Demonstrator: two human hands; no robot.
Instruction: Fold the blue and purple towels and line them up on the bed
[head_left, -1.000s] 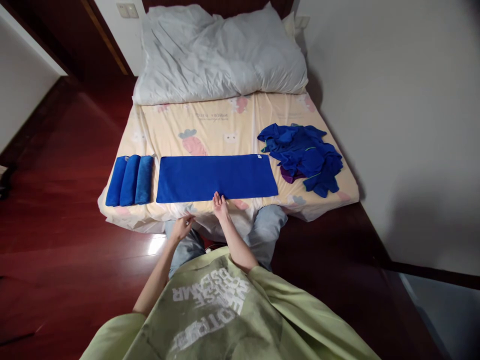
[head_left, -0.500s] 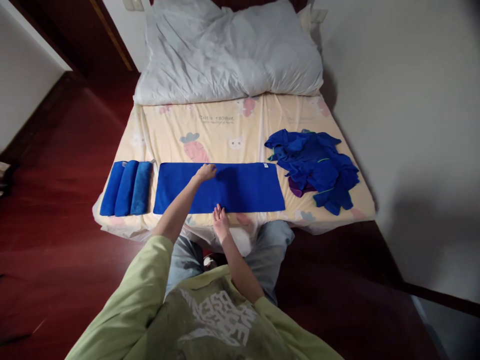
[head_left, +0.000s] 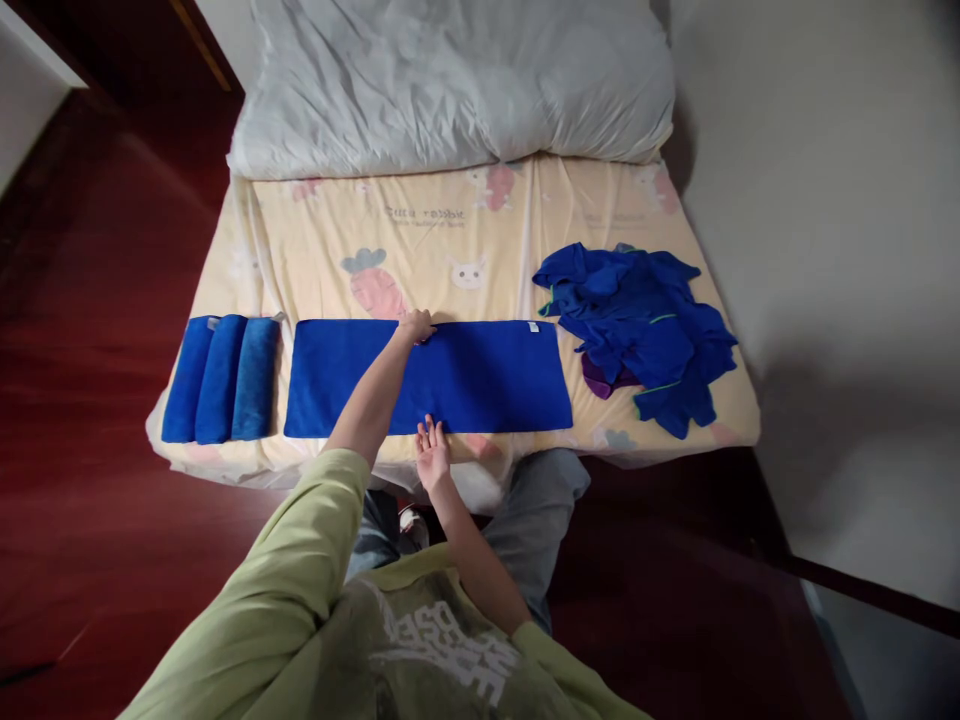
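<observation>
Three rolled blue towels (head_left: 219, 380) lying left on bed (head_left: 315, 235), left hand (head_left: 416, 325) curling at flat blue cloth's (head_left: 495, 375) far edge, grip unclear, right hand (head_left: 433, 455) opening palm-up at near edge, crumpled blue cloths (head_left: 637, 325) heaping rightmost

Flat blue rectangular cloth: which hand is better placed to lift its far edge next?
Likely left: the left hand is at the far edge of the cloth, the right hand palm up at the near edge.

Bed (head_left: 322, 220), rolled towels (head_left: 219, 380), flat towel (head_left: 495, 380), cloth pile (head_left: 645, 325), bedding (head_left: 457, 90)
</observation>
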